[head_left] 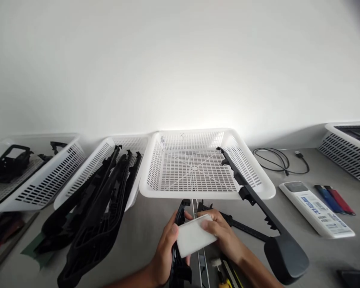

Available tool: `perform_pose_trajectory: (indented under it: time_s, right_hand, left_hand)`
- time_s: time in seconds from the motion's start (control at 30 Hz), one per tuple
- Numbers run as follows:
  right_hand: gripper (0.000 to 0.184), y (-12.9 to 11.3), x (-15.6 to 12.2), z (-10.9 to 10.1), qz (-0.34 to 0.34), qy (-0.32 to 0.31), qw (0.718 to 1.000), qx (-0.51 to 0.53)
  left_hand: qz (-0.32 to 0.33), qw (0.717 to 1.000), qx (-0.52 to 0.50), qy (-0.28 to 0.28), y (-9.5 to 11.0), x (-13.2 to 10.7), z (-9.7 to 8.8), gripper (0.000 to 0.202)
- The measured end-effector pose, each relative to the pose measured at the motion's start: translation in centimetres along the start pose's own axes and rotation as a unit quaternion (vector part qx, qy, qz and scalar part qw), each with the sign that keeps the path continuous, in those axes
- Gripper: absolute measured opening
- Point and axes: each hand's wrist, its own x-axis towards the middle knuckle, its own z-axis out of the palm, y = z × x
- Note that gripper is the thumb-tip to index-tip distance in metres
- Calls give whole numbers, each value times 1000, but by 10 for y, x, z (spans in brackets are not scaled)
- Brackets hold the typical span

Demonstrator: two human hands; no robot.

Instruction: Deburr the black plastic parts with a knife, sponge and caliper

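Low in the middle of the view, my left hand [165, 252] is wrapped round a long black plastic part [178, 224] and holds it upright over the table. My right hand [223, 236] grips a white rectangular block [193, 239], like a sponge or eraser pad, and presses it against that black part. Both hands sit just in front of an empty white mesh basket [156, 160]. A long black arm with a rounded pad end [283, 252] leans out of that basket to the right of my right hand.
A white basket [99, 160] on the left holds several long black parts [102, 200]. Another basket [48, 176] stands far left and one [345, 152] far right. A white remote [316, 210], two lighters [334, 199], a black cable [276, 160] and small tools [223, 274] lie on the grey table.
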Motion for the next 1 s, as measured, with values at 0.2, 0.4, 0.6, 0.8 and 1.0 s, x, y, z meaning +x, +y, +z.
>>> perform_pose_trajectory:
  time_s: [0.2, 0.4, 0.6, 0.8, 1.0]
  right_hand:
    - [54, 5, 4, 0, 5, -10, 1000, 4]
    - [52, 1, 9, 0, -14, -58, 998, 25]
    - [48, 5, 12, -2, -3, -34, 999, 8]
    - [35, 5, 20, -9, -13, -37, 999, 7]
    - [32, 4, 21, -11, -18, -51, 999, 10]
  left_hand:
    - [-1, 999, -38, 32, -5, 7, -1, 88]
    - [-36, 999, -15, 33, 12, -14, -1, 92]
    - [-112, 993, 25, 38, -18, -86, -13, 76]
    - [-147, 981, 108, 70, 2, -124, 8, 65]
    - [-157, 982, 82, 59, 8, -141, 8, 55]
